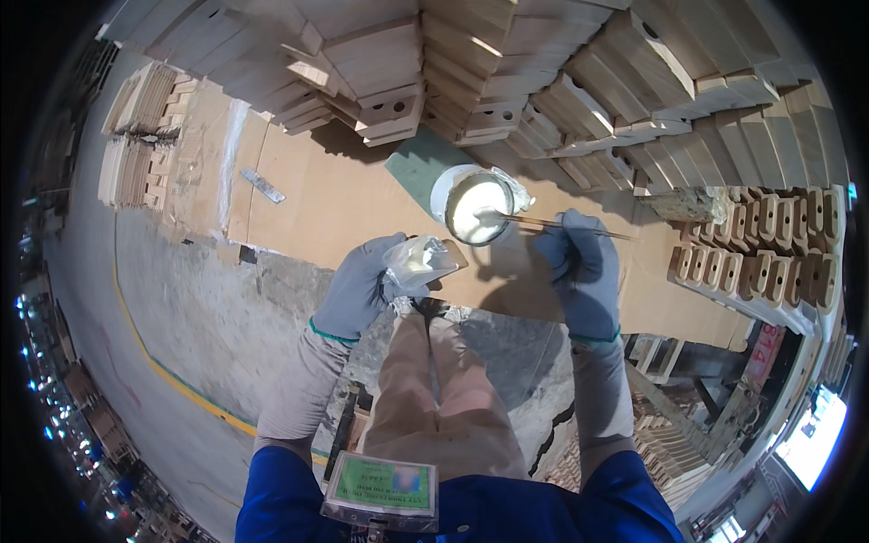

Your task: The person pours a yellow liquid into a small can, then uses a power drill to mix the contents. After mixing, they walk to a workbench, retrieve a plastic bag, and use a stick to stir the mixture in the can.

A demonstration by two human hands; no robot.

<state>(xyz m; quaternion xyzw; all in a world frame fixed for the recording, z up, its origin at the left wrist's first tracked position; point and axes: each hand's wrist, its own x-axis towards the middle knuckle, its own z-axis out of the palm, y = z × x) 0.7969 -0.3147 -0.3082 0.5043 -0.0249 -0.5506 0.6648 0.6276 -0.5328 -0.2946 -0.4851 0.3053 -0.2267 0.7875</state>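
Note:
My right hand [584, 271], in a grey glove, is closed on the thin handle of a stirring tool [534, 221]. The tool's far end dips into white, paste-like stuff in a round tub [440, 195]. My left hand [358, 285], also gloved, grips a crumpled clear plastic wrap [418, 262] with something pale inside. A brown straight edge shows at the wrap's right end; I cannot tell what it belongs to. The left hand is to the left of the tub and nearer me, apart from it.
A cardboard-covered bench [317, 204] carries the tub, a green sheet [415, 167] under it and a flat metal strip [262, 185]. Stacked wooden boards [625, 63] overhang the far side. Slotted wooden parts [769, 235] stand at right, more wooden pieces [140, 136] at far left.

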